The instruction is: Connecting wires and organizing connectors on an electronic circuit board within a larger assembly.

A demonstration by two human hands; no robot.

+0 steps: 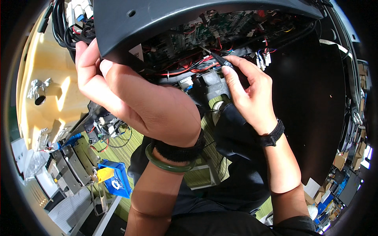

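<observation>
A large black housing [173, 17] spans the top, its underside exposing green circuit boards [204, 31]. Its lower left corner is in the grip of my left hand [118, 88], thumb against one face and fingers curled around behind the edge. Between thumb and forefinger, my right hand [252, 84] pinches slim black tweezers [218, 58], their pale tips pointing up and left towards the boards. Red and black wires [193, 67] run along the opening just below the tips. A white and blue connector [186, 83] sits below those wires.
Black cables with white connectors [78, 13] bunch at the upper left, beside a yellowish panel [59, 78]. Loose white plugs [263, 61] hang right of my right hand. A blue bin [124, 183] stands lower left. A big dark panel [311, 98] fills the right.
</observation>
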